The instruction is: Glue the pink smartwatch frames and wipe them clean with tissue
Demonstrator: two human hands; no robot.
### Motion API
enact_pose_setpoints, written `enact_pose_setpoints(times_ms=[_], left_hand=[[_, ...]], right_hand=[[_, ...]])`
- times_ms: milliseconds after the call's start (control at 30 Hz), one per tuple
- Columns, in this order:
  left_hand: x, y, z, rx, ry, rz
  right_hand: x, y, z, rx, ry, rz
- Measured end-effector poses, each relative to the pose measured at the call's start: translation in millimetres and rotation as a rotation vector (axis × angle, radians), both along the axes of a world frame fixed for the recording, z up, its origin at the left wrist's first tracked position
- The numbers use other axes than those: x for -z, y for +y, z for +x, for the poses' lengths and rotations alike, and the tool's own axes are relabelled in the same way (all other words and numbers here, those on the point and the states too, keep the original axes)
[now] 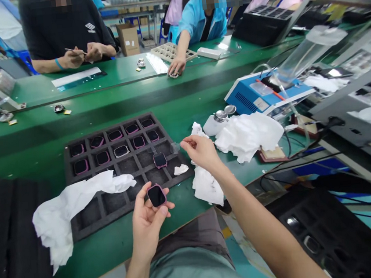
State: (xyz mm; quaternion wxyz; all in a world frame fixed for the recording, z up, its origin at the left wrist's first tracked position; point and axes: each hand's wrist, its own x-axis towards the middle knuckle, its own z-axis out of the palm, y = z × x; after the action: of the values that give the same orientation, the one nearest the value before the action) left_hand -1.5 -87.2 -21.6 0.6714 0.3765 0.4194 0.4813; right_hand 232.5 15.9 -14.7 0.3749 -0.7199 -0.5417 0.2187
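My left hand (150, 215) grips a square smartwatch body (156, 195) with a purple frame, its dark screen facing up. Out over the right edge of the foam tray, my right hand (202, 151) is closed in a pinch on a small piece of clear film (175, 147). The black foam tray (105, 216) holds several similar watch bodies in its back rows. Another purple watch body (160, 160) rests on the tray near my hands. A crumpled white cloth (91, 188) lies across the tray's front left, and a small white scrap (181, 169) sits at its right.
White wipes (251, 134) are heaped at the right, beside a small metal-lidded container (220, 116) and a blue machine (260, 93) with a clear tube. Cables hang off the right bench edge. Two people work across the green bench (116, 82); one person's hand (177, 65) touches a small part.
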Motion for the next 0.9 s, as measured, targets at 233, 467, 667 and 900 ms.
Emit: enact_pose_setpoints(times_ms=[233, 467, 667, 900], left_hand=[[-12.7, -7.2, -6.3, -0.005, -0.115, 0.075], [-16.2, -13.8, -6.3, 0.067, -0.114, 0.089], [-23.5, -18.8, 2.0, 0.115, -0.055, 0.108], [-28.0, -23.2, 2.4, 0.148, 0.025, 0.124]], right_hand=[[14.2, 22.9, -3.7, -0.019, 0.071, -0.057], [-26.4, -33.8, -6.8, -0.066, 0.374, 0.022], [-50.1, -92.7, -36.9, -0.393, 0.600, -0.134], [-44.7, -98.9, -48.8, -0.469, 0.623, -0.209]])
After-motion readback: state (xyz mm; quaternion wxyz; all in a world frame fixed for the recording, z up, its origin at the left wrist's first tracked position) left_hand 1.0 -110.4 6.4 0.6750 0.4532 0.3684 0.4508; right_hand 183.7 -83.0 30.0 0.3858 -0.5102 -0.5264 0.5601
